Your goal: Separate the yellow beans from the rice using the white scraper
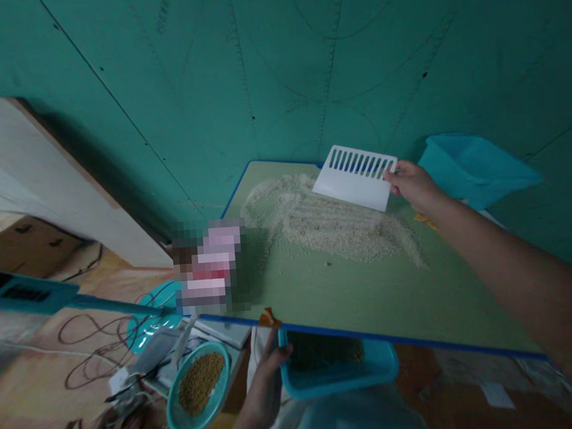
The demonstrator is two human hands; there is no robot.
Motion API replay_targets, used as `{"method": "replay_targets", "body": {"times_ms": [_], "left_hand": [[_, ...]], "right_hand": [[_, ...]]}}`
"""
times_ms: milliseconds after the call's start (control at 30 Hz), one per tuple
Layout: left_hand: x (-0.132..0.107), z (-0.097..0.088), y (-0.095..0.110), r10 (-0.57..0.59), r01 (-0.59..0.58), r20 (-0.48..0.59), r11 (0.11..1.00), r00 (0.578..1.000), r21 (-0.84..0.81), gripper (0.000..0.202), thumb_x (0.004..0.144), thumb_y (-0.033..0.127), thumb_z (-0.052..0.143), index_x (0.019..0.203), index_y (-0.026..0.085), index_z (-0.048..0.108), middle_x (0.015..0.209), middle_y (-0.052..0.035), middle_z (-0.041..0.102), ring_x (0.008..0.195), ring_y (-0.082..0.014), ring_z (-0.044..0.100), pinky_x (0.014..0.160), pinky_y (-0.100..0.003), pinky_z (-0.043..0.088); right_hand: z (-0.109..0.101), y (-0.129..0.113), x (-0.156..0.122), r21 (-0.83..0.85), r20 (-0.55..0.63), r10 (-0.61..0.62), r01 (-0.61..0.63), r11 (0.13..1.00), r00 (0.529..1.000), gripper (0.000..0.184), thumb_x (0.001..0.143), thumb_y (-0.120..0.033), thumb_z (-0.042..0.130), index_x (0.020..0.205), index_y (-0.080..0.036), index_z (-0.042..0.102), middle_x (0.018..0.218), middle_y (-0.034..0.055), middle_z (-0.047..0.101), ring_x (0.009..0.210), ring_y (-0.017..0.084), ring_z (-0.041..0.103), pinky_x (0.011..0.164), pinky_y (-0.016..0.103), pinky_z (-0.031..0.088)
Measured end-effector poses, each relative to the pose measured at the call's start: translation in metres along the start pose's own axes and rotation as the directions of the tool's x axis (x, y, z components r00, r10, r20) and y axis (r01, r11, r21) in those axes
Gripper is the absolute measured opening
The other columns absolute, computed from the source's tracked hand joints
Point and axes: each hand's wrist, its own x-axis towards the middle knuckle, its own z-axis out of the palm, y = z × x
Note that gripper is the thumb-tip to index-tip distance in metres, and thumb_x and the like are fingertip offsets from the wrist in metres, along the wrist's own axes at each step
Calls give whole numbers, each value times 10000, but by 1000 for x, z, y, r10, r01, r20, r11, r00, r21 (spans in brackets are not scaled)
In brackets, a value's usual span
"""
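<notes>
My right hand (411, 183) reaches to the far side of a green board (350, 288) and grips a white slotted scraper (354, 177) by its right edge. The scraper stands on its lower edge in a spread of pale grain (326, 225) with a few yellow bits in it. My left hand (270, 366) grips the left end of a blue rectangular tray (338, 367) held just under the board's near blue edge. Dark yellowish grain lies in the tray.
A round teal bowl (197, 387) of yellow grain sits on the floor at lower left, next to a teal plate (149, 319) and loose wires. A blue bag (473, 169) lies at the far right. A teal wall rises behind the board.
</notes>
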Motion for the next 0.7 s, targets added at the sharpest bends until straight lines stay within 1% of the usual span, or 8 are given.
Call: {"method": "replay_targets", "body": {"times_ms": [100, 133, 233, 300, 367, 433, 600, 700], "left_hand": [[1, -3, 0, 32, -32, -7, 999, 999, 6, 752, 425, 177, 820, 1164, 217, 683, 1343, -111, 654, 1461, -413, 171, 1170, -567, 189], [1, -4, -1, 36, -36, -8, 999, 999, 7, 765, 428, 179, 820, 1179, 212, 676, 1332, -113, 662, 1460, -412, 177, 1169, -562, 195], [-1, -4, -2, 31, -30, -10, 999, 999, 9, 776, 369, 135, 823, 1133, 216, 708, 1259, -106, 710, 1462, -419, 147, 1180, -508, 187], [-2, -3, -4, 17, -17, -4, 1000, 1000, 8, 727, 377, 149, 822, 1094, 218, 728, 1251, -107, 714, 1454, -426, 183, 1178, -523, 182], [-3, -1, -7, 0, 0, 6, 1000, 1000, 6, 676, 402, 188, 822, 1072, 223, 739, 1263, -103, 707, 1433, -437, 250, 1166, -549, 206], [-5, 1, -9, -8, 8, 14, 1000, 1000, 4, 658, 416, 210, 820, 1069, 233, 742, 1288, -91, 693, 1424, -436, 279, 1162, -552, 220], [-9, 5, -12, 22, -22, 11, 1000, 1000, -2, 636, 461, 224, 798, 1093, 257, 732, 1369, -46, 637, 1458, -377, 220, 1190, -486, 168], [-10, 6, -11, 43, -43, 6, 999, 999, -15, 590, 430, 205, 810, 1016, 251, 753, 1337, -52, 662, 1465, -377, 192, 1192, -467, 169]], "right_hand": [[8, 6, 0, 15, 19, 11, -11, 1000, 1000, 157, 758, -233, 677, 684, -237, 538, 474, -65, 476, 411, 108, 380, 421, 253, 281], [10, 7, 0, 20, 28, 11, -11, 1000, 1000, 154, 757, -242, 677, 689, -237, 539, 479, -65, 480, 414, 107, 382, 421, 249, 278], [12, 4, -3, 24, 59, 4, -5, 1000, 998, 153, 748, -262, 690, 700, -233, 548, 494, -62, 495, 425, 104, 389, 427, 245, 277], [11, 1, -4, 22, 70, -1, 0, 1000, 998, 142, 749, -247, 690, 709, -230, 554, 507, -56, 505, 433, 104, 395, 436, 249, 281], [9, -2, -3, 17, 68, -6, 5, 1000, 998, 123, 762, -220, 671, 723, -230, 555, 514, -53, 506, 440, 108, 400, 446, 254, 285], [10, -4, -2, 8, 56, -9, 8, 1000, 998, 123, 776, -203, 651, 721, -232, 545, 513, -55, 495, 446, 112, 403, 455, 256, 286], [18, -4, -2, -11, 55, -2, 2, 1000, 998, 152, 774, -179, 647, 695, -232, 528, 513, -50, 491, 459, 124, 424, 468, 262, 291], [20, -6, -8, -5, 77, -5, 5, 1000, 997, 154, 787, -146, 618, 696, -231, 528, 517, -42, 506, 453, 126, 418, 463, 265, 287]]}}
